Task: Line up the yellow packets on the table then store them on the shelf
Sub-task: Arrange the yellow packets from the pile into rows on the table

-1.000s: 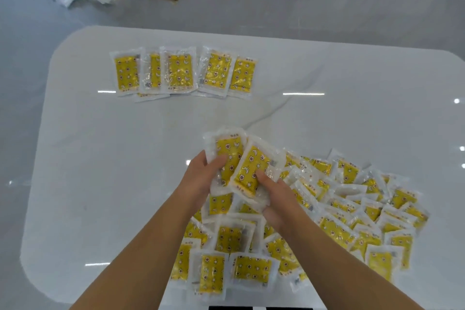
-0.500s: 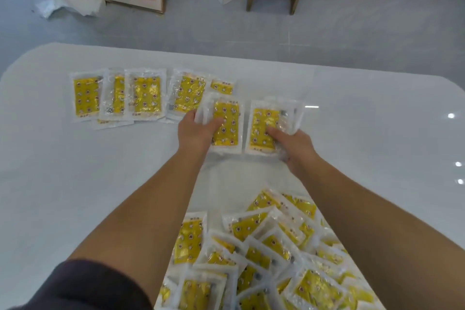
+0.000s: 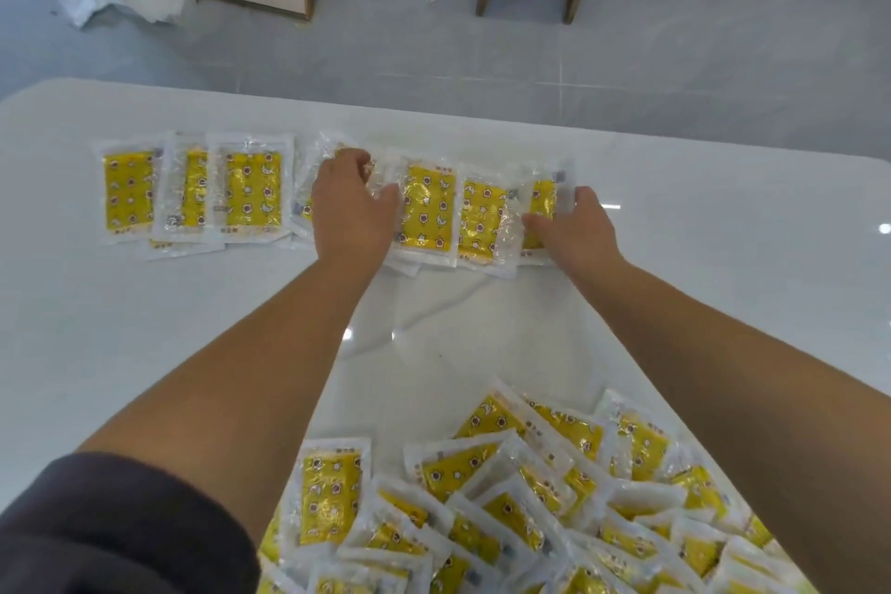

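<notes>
Head view looks down on a glossy white table (image 3: 723, 217), with both arms stretched away from the body. Well behind both hands, back by the elbows, lies a loose heap (image 3: 506, 497) of yellow packets, overlapping at all angles. Under and to either side of the hands runs the row of yellow packets (image 3: 250, 193), upright and lapped edge over edge. It runs well out past the little-finger side of the left hand and ends at the right hand.

The left hand (image 3: 349, 212) lies palm down on the row, fingers loosely spread, with the thumb stretched toward the two packets (image 3: 429, 212) between the hands. The right hand (image 3: 576, 227) spans the end packet (image 3: 542, 203), thumb on its near left part and fingers hooked over its far right edge, a light pinch across its width.

These look like thin, light sachets in clear film (it wrinkles and glints). They are probably soft, slick on the polished top, and apt to slide or ride over a neighbour. They are best taken by the flat sealed border or nudged with flat fingertips, not squeezed across the yellow middle. No shelf is in view.
</notes>
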### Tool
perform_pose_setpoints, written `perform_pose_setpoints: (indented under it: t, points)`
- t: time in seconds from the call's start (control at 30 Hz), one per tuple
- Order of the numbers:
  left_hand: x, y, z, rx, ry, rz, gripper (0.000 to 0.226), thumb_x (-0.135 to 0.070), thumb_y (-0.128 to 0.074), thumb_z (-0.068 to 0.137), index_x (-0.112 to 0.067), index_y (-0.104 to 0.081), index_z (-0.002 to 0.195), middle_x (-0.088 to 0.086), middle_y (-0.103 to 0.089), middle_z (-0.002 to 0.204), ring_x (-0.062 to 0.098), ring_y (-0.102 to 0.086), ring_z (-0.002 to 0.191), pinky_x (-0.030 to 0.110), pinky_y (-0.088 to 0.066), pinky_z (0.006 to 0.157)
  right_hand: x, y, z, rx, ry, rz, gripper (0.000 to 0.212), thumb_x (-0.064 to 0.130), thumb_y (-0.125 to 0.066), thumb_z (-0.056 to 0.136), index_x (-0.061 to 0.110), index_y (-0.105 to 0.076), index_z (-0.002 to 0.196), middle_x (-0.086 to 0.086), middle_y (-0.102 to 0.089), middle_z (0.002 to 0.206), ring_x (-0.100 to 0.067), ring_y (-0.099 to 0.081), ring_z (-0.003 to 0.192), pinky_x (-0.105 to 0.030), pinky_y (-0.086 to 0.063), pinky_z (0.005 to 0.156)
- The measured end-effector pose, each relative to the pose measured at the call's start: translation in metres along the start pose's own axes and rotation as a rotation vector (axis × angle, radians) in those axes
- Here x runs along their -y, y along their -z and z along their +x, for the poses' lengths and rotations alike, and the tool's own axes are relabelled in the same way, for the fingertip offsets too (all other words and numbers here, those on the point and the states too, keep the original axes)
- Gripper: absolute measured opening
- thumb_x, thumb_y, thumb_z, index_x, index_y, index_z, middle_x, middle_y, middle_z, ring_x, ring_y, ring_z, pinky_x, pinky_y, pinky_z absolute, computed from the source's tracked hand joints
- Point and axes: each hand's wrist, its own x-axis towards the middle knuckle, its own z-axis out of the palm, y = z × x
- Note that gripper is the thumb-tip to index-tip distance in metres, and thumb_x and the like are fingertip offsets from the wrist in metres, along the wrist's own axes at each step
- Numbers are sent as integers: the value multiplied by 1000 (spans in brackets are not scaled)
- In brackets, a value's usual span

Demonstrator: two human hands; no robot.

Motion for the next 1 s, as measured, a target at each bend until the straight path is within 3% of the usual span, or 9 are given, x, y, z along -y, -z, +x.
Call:
perform_pose_setpoints:
  t: [0.1, 0.2, 0.27, 0.47, 0.6, 0.67, 0.83, 1.0]
  points:
    - [15, 3, -19, 185, -470, 500, 71, -39, -62, 88, -22, -28, 148, 8, -19, 158, 31, -17, 145, 50, -24, 115, -7, 2, -19, -132, 295, -546, 81, 36, -65, 86, 24, -18, 151, -11, -26, 154, -33, -29, 139, -47, -35, 106]
    - [32, -5, -39, 444, -724, 755, 75, -47, -50, 94, -32, -6, 153, 6, 15, 160, 31, 13, 147, 50, -6, 119, -22, -6, -31, 119, 609, -868, 79, 44, -56, 92, 34, -7, 153, -6, 5, 163, -37, 2, 148, -52, -20, 117]
    - [31, -14, -41, 468, -698, 797, 68, -41, -43, 99, -34, -4, 153, 5, 20, 159, 32, 16, 146, 49, -5, 119, -32, -11, -30, 248, 633, -934, 72, 48, -47, 96, 38, -5, 153, -3, 12, 162, -38, 11, 147, -53, -15, 118]
    - [13, -13, -73, 397, -507, 620, 67, -33, -45, 98, -26, -9, 154, 6, 12, 161, 29, 8, 148, 50, -9, 119, -41, -8, -62, 184, 582, -828, 69, 40, -46, 97, 33, -7, 154, -3, 10, 162, -32, 10, 149, -54, -10, 117]
    - [59, 31, -155, 286, -412, 412, 54, -18, -65, 86, -10, -48, 136, 15, -34, 151, 35, -35, 137, 49, -36, 105, -69, -11, -143, 352, 584, -794, 62, 29, -41, 99, 27, -12, 154, -3, 8, 162, -26, 9, 149, -49, -6, 120]
    - [96, 55, -196, 316, -306, 420, 49, -14, -70, 81, -9, -56, 127, 14, -47, 140, 34, -47, 127, 49, -41, 98, -85, -18, -186, 423, 619, -783, 58, 26, -40, 99, 26, -18, 152, -3, 2, 163, -25, 7, 150, -47, -4, 120]
    - [180, 106, -270, 418, -31, 505, 53, -18, -74, 77, -12, -57, 128, 9, -51, 136, 31, -49, 124, 49, -44, 94, -112, -51, -270, 525, 632, -697, 56, 20, -45, 95, 24, -29, 149, -4, -13, 161, -25, -4, 150, -48, -9, 120]
    - [224, 129, -294, 462, 74, 517, 61, -26, -77, 74, -19, -53, 130, 4, -47, 137, 27, -47, 124, 43, -44, 93, -118, -87, -313, 547, 555, -708, 52, 23, -39, 98, 25, -27, 148, -1, -15, 159, -21, -8, 148, -44, -13, 120]
